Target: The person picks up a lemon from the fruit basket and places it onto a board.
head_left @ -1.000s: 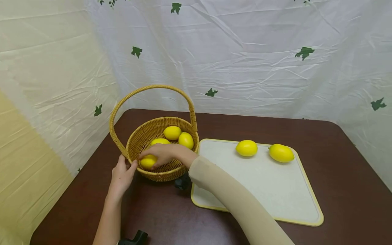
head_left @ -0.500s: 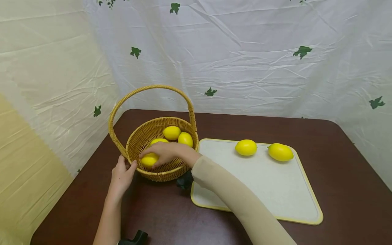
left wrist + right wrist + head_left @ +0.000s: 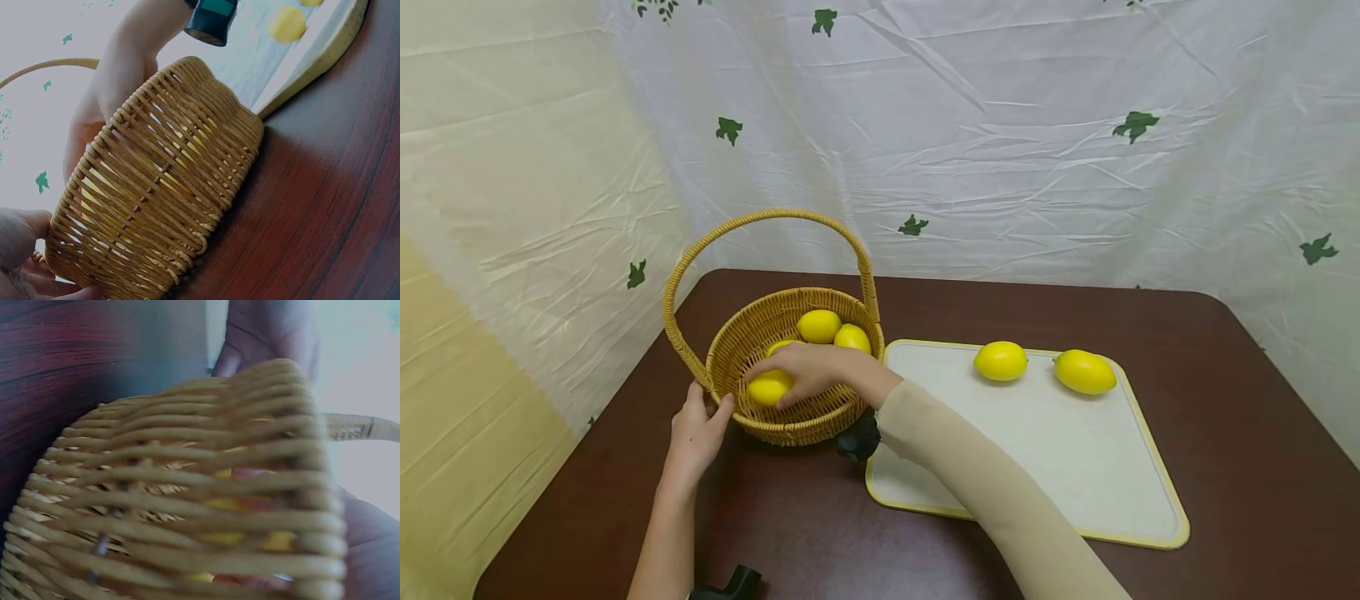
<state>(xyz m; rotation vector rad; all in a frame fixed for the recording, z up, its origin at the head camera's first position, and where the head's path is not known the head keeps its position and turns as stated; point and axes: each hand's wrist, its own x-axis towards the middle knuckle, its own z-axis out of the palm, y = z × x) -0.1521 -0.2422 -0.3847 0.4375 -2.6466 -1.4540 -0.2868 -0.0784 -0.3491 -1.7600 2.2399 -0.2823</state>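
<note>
A round wicker basket (image 3: 797,433) with a tall arched handle stands on the table's left side. My left hand (image 3: 696,437) grips its near-left rim by the foot of the handle, thumb on top; the left wrist view shows this hand (image 3: 25,250) at the rim too. Inside the basket, my right hand (image 3: 812,367) reaches over the near side and holds a lemon (image 3: 770,388) between thumb and fingers. Behind that hand lies another lemon (image 3: 782,346), partly hidden. Two more lemons, one at the back (image 3: 819,326) and one at the right (image 3: 853,337), rest against each other.
Right of the basket lies a white cutting board (image 3: 1037,450) with a yellow edge. Along its far side sit two lemons, one nearer the middle (image 3: 1001,361) and one by the right corner (image 3: 1086,372). A white cloth (image 3: 1000,167) with green leaves hangs behind the dark table (image 3: 812,525).
My right hand has shifted slightly right and back, and the lemon in it has moved the same way. My left hand keeps its grip on the basket.
</note>
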